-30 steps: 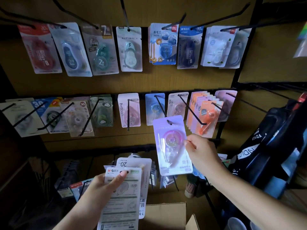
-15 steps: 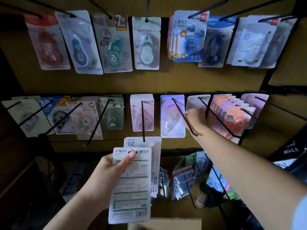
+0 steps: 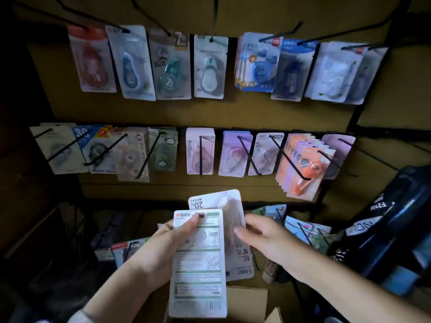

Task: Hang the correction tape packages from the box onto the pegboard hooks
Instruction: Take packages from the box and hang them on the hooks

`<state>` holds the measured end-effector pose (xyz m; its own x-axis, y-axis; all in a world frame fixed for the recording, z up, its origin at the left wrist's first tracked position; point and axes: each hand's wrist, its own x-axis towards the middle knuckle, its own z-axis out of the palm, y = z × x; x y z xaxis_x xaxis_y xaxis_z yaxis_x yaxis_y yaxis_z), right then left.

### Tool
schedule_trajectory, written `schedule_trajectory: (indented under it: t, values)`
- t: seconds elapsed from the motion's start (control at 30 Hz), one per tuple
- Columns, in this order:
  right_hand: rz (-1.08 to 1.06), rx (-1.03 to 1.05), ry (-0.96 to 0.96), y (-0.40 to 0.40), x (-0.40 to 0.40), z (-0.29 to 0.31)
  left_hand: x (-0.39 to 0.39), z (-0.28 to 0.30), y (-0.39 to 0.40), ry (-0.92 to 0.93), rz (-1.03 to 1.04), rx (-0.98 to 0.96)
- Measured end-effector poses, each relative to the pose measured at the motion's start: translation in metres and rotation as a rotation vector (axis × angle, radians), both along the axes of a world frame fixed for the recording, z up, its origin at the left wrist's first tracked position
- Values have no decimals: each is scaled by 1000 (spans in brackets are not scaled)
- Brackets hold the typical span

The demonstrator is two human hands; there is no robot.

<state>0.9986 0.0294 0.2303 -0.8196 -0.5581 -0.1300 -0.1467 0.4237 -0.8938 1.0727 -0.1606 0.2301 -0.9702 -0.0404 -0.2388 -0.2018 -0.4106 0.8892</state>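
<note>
meanwhile left grip (image 3: 163,248) clasps the package stack (image 3: 198,264), right grip (image 3: 261,238) pinches its rear card (image 3: 221,201) below crowded hooks (image 3: 247,155).

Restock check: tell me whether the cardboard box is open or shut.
Open: the cardboard box shows raised flaps below the packages; its contents are hidden.
</note>
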Motion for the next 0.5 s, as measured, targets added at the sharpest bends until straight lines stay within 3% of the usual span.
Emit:
schedule_trajectory:
  t: [0.13, 0.37, 0.5]
  values:
    - [-92, -46, 184, 16, 10, 18, 14, 8, 2, 20, 35, 32]
    - [-176, -207, 83, 33, 35, 44, 38, 12, -5, -86, 262, 6]
    - [-161, -241, 70, 21, 50, 44, 51, 22, 14, 1, 240, -61]
